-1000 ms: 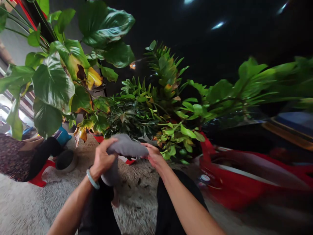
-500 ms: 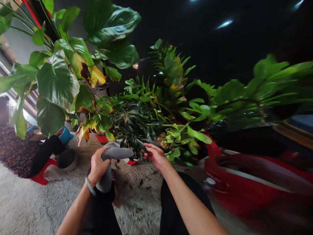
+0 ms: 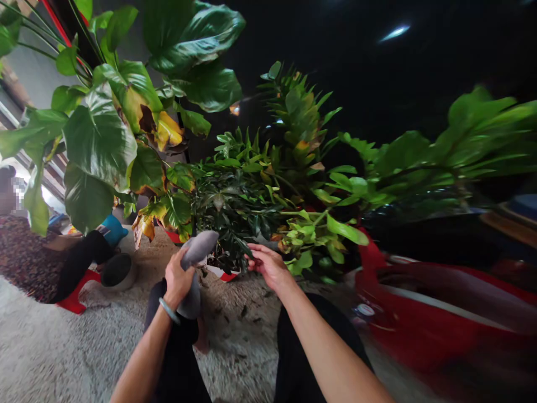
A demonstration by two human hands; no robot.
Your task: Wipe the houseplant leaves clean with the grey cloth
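My left hand [image 3: 179, 275] is closed around a limp grey cloth [image 3: 201, 246]; one end sticks up past the fingers and the rest hangs below the palm. A pale bangle circles that wrist. To its right, my right hand [image 3: 268, 265] pinches a narrow dark leaf at the near edge of a bushy potted plant [image 3: 226, 215]. The leaf's tip is hidden by the fingers. Below the foliage, a white and red planter [image 3: 224, 273] shows in part, just left of my right hand.
A large-leaved plant [image 3: 100, 137] with yellowed, browned edges rises at left. A seated person [image 3: 29, 257] is beyond it, by a dark bowl [image 3: 117, 271] and a red stool [image 3: 79, 291]. A big red container [image 3: 419, 330] stands at right, under blurred green branches [image 3: 444, 151].
My left hand has drawn back slightly from the leaves, and the cloth's end has swung from lying flat to pointing upward. My right hand stays at the leaf.
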